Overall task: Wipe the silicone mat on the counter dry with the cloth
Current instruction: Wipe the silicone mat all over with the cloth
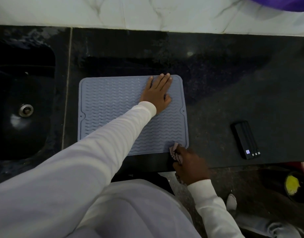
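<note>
A grey-blue silicone mat (111, 103) with wavy ridges lies flat on the black counter (233, 86). My left hand (157, 92) presses flat on the mat's far right part, fingers straight and reaching its back edge. My right hand (190, 164) grips a small pinkish cloth (175, 152) at the mat's near right corner, by the counter's front edge. Most of the cloth is hidden inside the fist.
A black sink (22, 107) with a metal drain sits left of the mat. A black box-shaped device (245, 140) lies on the counter to the right. White marble wall runs behind. Below the counter at the right is a dark bowl with something yellow (292, 185).
</note>
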`<state>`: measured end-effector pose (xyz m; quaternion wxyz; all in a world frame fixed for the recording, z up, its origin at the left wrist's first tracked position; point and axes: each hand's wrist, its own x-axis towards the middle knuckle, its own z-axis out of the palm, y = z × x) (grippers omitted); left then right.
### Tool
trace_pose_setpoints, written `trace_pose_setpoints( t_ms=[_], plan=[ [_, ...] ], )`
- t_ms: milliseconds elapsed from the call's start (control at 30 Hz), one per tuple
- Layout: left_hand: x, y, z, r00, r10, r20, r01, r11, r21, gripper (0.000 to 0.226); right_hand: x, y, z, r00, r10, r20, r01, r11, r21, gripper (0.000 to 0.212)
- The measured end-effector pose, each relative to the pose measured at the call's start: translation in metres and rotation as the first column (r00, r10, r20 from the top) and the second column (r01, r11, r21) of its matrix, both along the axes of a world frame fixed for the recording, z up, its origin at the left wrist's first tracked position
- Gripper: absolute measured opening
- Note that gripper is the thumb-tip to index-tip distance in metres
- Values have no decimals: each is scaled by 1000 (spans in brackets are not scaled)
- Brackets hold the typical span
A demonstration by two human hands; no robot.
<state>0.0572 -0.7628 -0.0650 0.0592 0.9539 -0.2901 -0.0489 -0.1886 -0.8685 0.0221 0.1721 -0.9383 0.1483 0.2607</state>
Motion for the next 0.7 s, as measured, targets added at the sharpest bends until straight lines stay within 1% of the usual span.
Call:
trace_pose_setpoints(
  t_ms=[67,100,133,167,233,267,300,367,400,467,533,600,633,700],
  plan=[
    [-1,-2,1,1000,7,-19,-7,1000,11,66,3,2,-3,1000,9,-5,-9,997,75,53],
    [-1,-2,1,1000,9,-29,-9,1000,22,67,6,2,-5,1000,11,16,-14,989,148,48],
    [-1,-3,3,999,2,-45,-1,1000,21,67,9,0,-6,999,-27,20,21,966,258,37],
    [0,-1,5,998,-14,-66,14,1000,2,67,16,-2,-4,997,-80,6,71,914,399,29],
    [6,15,10,990,-84,-112,75,994,-82,66,32,-11,6,988,-126,-85,152,781,606,41],
    [10,30,13,988,-105,-116,90,988,-125,66,43,-14,14,986,-135,-99,167,727,666,44],
    [13,49,16,988,-104,-112,85,983,-164,65,54,-17,19,986,-147,-79,159,687,709,41],
    [19,98,23,995,-29,-95,6,973,-232,64,82,-13,27,987,-160,-33,131,658,741,35],
    [21,122,24,995,43,-88,-64,966,-250,63,96,-6,29,988,-154,-14,113,655,747,33],
    [22,174,25,974,214,-78,-227,936,-269,65,126,13,33,996,-89,26,39,653,756,31],
    [20,221,22,931,357,-73,-363,887,-287,66,159,42,38,998,-6,60,-42,651,758,29],
    [16,258,19,889,449,-90,-457,857,-239,63,191,74,33,990,76,119,-138,695,705,31],
    [14,270,19,878,469,-95,-479,855,-199,58,206,91,26,978,123,167,-203,732,650,34],
    [13,288,18,881,467,-77,-473,869,-144,51,233,126,12,952,190,240,-292,803,520,39]
  ],
)
